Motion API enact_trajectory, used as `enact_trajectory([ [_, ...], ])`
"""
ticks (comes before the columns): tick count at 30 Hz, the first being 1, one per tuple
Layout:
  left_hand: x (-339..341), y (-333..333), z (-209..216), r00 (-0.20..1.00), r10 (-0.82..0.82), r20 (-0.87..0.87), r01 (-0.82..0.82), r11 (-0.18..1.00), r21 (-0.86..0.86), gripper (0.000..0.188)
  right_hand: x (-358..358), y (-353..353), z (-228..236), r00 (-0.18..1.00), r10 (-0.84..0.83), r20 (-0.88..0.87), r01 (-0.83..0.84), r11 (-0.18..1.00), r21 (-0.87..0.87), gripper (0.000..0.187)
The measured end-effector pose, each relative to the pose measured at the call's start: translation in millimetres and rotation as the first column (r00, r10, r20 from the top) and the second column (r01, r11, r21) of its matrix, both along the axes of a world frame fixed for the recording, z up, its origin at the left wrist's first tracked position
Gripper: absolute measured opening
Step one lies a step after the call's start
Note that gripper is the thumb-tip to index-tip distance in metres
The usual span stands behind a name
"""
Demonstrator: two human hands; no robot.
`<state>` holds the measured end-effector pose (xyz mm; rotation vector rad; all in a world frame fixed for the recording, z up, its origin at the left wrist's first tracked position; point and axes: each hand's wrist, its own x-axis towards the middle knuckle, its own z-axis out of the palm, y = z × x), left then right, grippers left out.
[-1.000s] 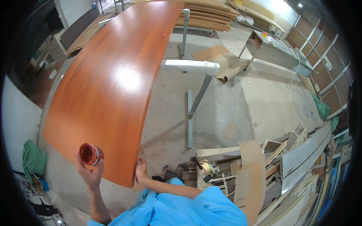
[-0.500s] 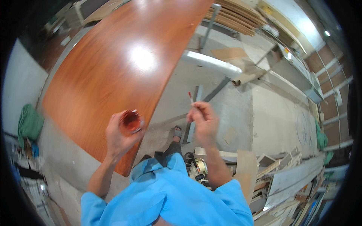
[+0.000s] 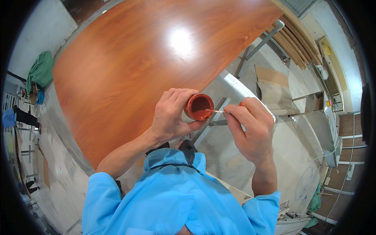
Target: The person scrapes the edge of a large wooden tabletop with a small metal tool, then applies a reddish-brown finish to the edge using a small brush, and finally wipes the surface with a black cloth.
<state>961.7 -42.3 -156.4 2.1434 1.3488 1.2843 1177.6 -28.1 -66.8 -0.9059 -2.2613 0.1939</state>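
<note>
My left hand [image 3: 169,113] is wrapped round a small open jar [image 3: 191,116] smeared with red-brown paint, tilted so that its mouth shows. Inside lies dark red-brown paint. Between thumb and fingers, my right hand [image 3: 252,129] pinches a thin paintbrush [image 3: 217,111] with a pale handle. The brush's tip reaches over the jar's rim into its mouth. Both hands are above the near edge of a large, glossy wood-grain board [image 3: 129,74], which reflects a bright lamp.
The board rests on metal supports [image 3: 250,53] and a white-wrapped beam [image 3: 239,86]. Stacked planks [image 3: 291,41] lie at the far right, near a cardboard sheet [image 3: 274,94]. A green cloth bundle [image 3: 40,72] is at the left, and another person's dark-clad leg [image 3: 28,117] shows there.
My hands have come together: the jar has moved right and up, and the brush tip has gone from apart in the air into the jar's mouth. The view has turned.
</note>
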Motion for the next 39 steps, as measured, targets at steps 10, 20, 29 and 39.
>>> enact_trajectory([
  [10,33,64,-8,0.997,0.022,-0.07,-0.017,0.997,0.074,0.068,33,68,-15,0.994,-0.016,0.104,0.021,0.999,-0.045,0.014],
  [20,34,117,-6,0.992,-0.095,-0.08,0.092,0.995,-0.047,0.071,63,92,-33,0.975,-0.218,-0.053,0.194,0.938,-0.287,0.012],
  [29,55,159,-44,0.986,0.163,0.041,-0.143,0.942,-0.305,0.066,144,210,-166,0.714,-0.562,-0.418,0.245,0.76,-0.602,0.007],
  [39,84,212,-87,0.873,0.475,0.111,-0.409,0.837,-0.365,0.071,177,332,-246,0.915,-0.299,-0.272,0.147,0.872,-0.467,0.008],
])
